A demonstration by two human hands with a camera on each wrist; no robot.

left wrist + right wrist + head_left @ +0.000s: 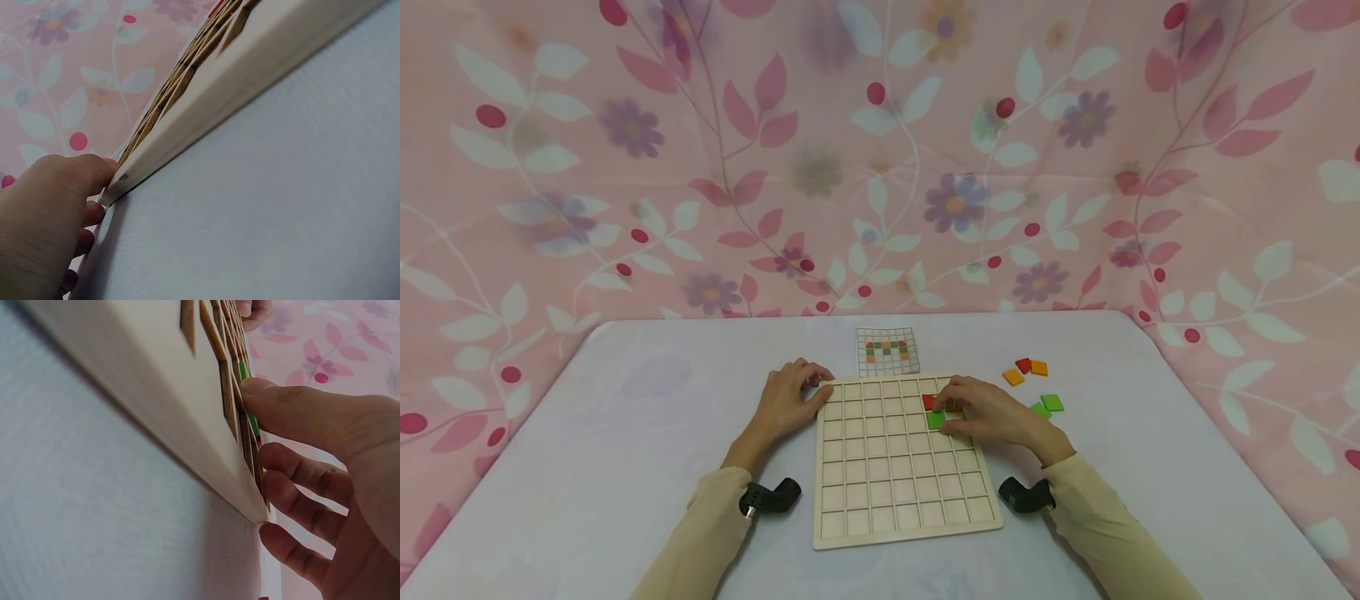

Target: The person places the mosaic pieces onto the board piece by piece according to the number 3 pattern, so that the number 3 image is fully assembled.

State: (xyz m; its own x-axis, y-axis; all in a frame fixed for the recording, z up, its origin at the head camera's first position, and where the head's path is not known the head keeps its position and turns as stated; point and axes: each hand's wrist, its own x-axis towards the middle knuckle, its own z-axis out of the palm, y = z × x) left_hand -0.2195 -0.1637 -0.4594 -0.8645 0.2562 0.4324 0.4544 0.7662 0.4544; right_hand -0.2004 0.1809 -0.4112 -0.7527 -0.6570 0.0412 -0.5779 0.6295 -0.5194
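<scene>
A square wooden grid board [883, 446] lies on the table with rows of square cells. At its far left corner my left hand [790, 396] grips the edge, and in the left wrist view the thumb [94, 172] is right at the corner. My right hand [992, 412] is over the far right part of the board. Its thumb and index finger pinch a green square tile [936, 420] at one of the cells. Right behind that tile, a red square tile [929, 402] sits in a cell, partly covered by the fingers.
Beyond the board lies a small printed grid card [887, 352] with coloured squares. Right of the board are loose tiles: orange [1013, 377], red [1023, 365] and green [1052, 403]. A pink floral cloth [880, 167] hangs behind the white table [625, 433].
</scene>
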